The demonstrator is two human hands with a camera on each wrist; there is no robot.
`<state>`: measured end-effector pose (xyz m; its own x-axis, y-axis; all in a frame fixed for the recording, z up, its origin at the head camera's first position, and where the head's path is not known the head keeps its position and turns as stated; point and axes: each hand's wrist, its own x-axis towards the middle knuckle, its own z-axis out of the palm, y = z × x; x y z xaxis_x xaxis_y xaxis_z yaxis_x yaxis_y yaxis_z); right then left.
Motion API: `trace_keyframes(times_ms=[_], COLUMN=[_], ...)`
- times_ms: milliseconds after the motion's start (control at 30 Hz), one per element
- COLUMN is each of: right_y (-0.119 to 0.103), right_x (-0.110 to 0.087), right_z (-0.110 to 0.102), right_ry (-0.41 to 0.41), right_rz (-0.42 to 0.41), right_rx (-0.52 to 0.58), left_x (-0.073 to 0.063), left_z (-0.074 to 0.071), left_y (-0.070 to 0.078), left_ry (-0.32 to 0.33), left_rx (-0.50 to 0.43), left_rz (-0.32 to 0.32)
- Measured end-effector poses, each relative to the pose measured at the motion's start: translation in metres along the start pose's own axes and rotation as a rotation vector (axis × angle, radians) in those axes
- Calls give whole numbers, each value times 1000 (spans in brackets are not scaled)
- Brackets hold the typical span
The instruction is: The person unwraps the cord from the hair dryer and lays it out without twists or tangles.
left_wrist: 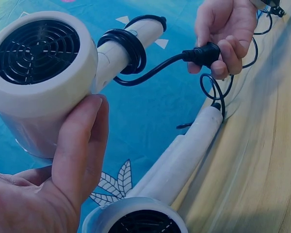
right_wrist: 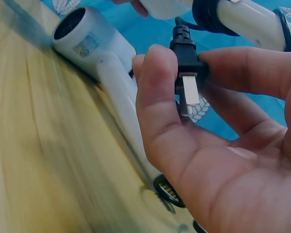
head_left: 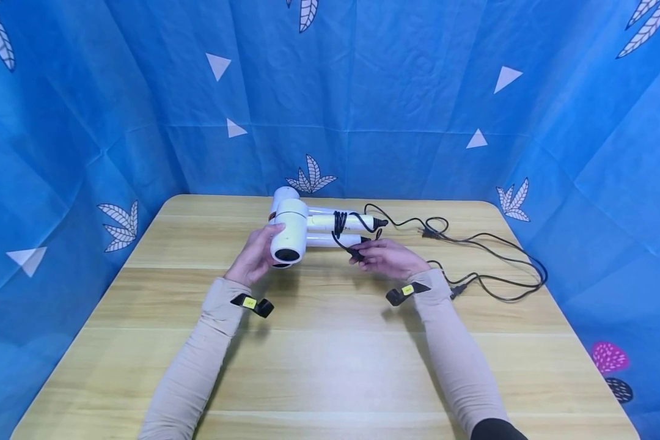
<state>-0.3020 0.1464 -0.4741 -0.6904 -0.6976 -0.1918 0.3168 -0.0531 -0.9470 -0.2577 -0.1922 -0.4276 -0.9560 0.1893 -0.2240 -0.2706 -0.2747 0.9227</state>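
My left hand (head_left: 255, 253) grips the barrel of a white hair dryer (head_left: 291, 226), raised above the table with its handle to the right. Black cord (left_wrist: 128, 51) is wound in several turns around that handle. At the cord's free end is a black two-pin plug (right_wrist: 186, 68), pinched between the thumb and fingers of my right hand (head_left: 390, 258); its flat metal pins show in the right wrist view. Beneath the raised dryer lies another white hair dryer (head_left: 335, 240), and behind it a further hair dryer (head_left: 285, 194), both partly hidden by the held one.
Two loose black cords (head_left: 536, 266) loop across the table's right side. One ends in a plug (head_left: 431, 233) near the back, the other in a plug (head_left: 458, 290) beside my right forearm. Blue patterned cloth (head_left: 352, 91) hangs behind and beside the wooden table (head_left: 330, 366).
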Motion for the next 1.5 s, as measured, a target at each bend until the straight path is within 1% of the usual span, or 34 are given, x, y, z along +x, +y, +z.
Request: trace_keyframes(times_ms=[133, 333, 500, 667, 900, 1000, 1167, 1300, 1500], right_y=[-2, -7, -11, -13, -16, -17, -21, -24, -28], right_x=[-3, -9, -14, -16, -19, -21, -25, -27, -29], right_z=[-5, -10, -14, -16, -18, -18, -20, -21, -22], right_ry=[54, 182, 244, 276, 312, 331, 350, 347, 374], right_rz=[4, 11, -16, -37, -58, -65, -81, -102, -117], right_rx=[3, 53, 66, 79, 69, 98, 108, 132, 166], left_x=[1, 1, 1, 2, 3, 3, 1, -1, 0], left_z=[0, 1, 1, 2, 1, 2, 5, 6, 6], left_y=[-1, -3, -4, -5, -7, -7, -7, -6, -7], left_ry=[-7, -25, -47, -52, -58, -60, -54, -55, -66], left_rx=[11, 12, 14, 35, 50, 58, 64, 58, 52], left_rz=[0, 2, -2, -6, -3, -2, -19, -27, -16])
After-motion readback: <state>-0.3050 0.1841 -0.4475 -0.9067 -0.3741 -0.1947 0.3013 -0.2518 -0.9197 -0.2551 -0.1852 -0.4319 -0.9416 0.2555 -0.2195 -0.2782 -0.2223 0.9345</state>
